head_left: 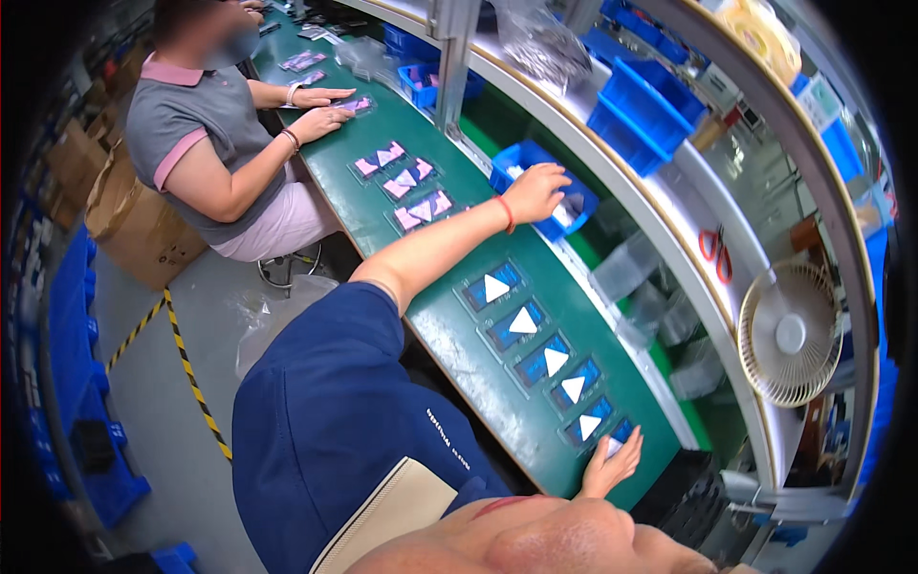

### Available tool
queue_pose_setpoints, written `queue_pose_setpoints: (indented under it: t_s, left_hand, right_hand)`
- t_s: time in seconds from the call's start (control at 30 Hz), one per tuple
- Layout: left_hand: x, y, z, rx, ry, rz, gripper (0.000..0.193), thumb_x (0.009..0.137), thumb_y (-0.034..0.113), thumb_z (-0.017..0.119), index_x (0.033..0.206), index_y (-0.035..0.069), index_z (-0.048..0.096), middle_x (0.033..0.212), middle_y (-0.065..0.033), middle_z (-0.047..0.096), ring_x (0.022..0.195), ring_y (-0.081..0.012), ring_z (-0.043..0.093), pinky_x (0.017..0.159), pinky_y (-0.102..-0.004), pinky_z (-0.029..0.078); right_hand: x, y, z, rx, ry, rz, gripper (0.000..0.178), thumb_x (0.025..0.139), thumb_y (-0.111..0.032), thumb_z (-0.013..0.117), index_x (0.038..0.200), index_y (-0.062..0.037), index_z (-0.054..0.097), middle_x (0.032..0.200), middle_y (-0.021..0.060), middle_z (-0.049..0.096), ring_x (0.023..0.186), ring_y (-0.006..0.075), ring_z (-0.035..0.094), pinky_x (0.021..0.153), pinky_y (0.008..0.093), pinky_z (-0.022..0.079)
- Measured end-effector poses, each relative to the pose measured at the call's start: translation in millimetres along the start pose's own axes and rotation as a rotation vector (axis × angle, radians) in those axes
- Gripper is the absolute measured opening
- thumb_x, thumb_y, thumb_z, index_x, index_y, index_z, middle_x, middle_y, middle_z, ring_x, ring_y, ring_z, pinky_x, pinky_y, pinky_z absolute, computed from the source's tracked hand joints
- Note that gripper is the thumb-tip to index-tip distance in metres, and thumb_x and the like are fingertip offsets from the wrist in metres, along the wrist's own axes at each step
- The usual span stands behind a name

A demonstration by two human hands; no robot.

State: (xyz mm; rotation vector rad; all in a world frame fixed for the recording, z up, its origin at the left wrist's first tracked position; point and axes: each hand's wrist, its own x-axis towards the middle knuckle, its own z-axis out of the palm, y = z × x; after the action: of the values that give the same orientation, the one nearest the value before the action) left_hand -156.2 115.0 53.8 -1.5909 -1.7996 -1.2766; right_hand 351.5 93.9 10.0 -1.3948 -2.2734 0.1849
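My left hand [535, 198], with a red band at the wrist, is over the blue bin [579, 220] at the table's far edge. Its fingers are bent together and their tips are hidden, so what they pinch cannot be made out. Pale pieces [573, 204] lie in that bin. My right hand [612, 466] rests with fingers stretched out beside the nearest blue flat piece [622, 430], partly covering it. A row of several dark-blue flat pieces in clear trays, each with a white triangle [555, 361] on top, runs along the green table [459, 330] between my hands.
Beyond my left arm lie pink-and-dark flat pieces [422, 210]. A co-worker [220, 143] sits at the table's far left, both hands on a similar piece. Above the table, a shelf carries a blue bin [636, 120], red-handled scissors [714, 254] and a fan [790, 333].
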Motion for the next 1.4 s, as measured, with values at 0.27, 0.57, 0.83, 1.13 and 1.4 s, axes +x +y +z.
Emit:
queue_pose_setpoints:
  t_s: [0.27,0.57,0.83,1.13,1.4]
  left_hand:
    - [-1.2,-117.8,-140.5,0.289,0.583,-0.342,0.010,0.078,0.010,0.061,0.084,0.006,0.069,0.086,-0.0113,0.068,0.085,-0.0289,0.064,0.080,-0.0387,0.049]
    - [46.6,-286.8,-181.3,0.588,0.087,-0.710,0.021,0.076,0.013,0.066,0.095,0.007,0.070,0.097,-0.0162,0.067,0.095,-0.0343,0.062,0.087,-0.0421,0.049]
    - [92.3,-333.9,-156.3,0.644,-0.395,-0.957,0.033,0.076,0.028,0.068,0.101,0.006,0.070,0.110,-0.0181,0.064,0.105,-0.0318,0.061,0.090,-0.0390,0.049]
    - [105.5,-364.2,-150.1,0.651,-0.610,-1.004,0.042,0.070,0.024,0.076,0.108,0.011,0.068,0.115,-0.0122,0.064,0.106,-0.0279,0.063,0.086,-0.0370,0.052]
    - [94.4,-382.2,-142.5,0.744,-0.750,-0.557,0.026,0.085,0.025,0.053,0.090,0.006,0.070,0.090,-0.0163,0.069,0.080,-0.0309,0.068,0.071,-0.0384,0.054]
  right_hand:
    - [9.5,-18.0,4.6,-0.068,-0.029,-0.002,0.066,0.089,-0.047,0.049,0.140,-0.0060,0.037,0.142,0.0260,0.033,0.129,0.0408,0.033,0.105,0.0523,0.022]
    - [0.2,-49.1,4.5,-0.118,-0.064,0.070,0.064,0.092,-0.048,0.043,0.137,-0.0033,0.039,0.142,0.0232,0.034,0.130,0.0389,0.032,0.105,0.0509,0.022]
    - [2.6,-64.4,6.6,-0.134,-0.055,0.066,0.065,0.090,-0.048,0.047,0.133,0.0008,0.042,0.139,0.0235,0.038,0.127,0.0390,0.035,0.104,0.0507,0.022]
    - [7.8,-63.8,10.1,-0.188,-0.035,0.053,0.063,0.088,-0.045,0.053,0.130,0.0012,0.045,0.139,0.0230,0.039,0.127,0.0391,0.036,0.103,0.0502,0.024]
    - [6.3,-63.3,10.1,-0.174,-0.024,0.094,0.063,0.085,-0.045,0.057,0.129,-0.0005,0.046,0.137,0.0223,0.040,0.125,0.0383,0.037,0.103,0.0500,0.024]
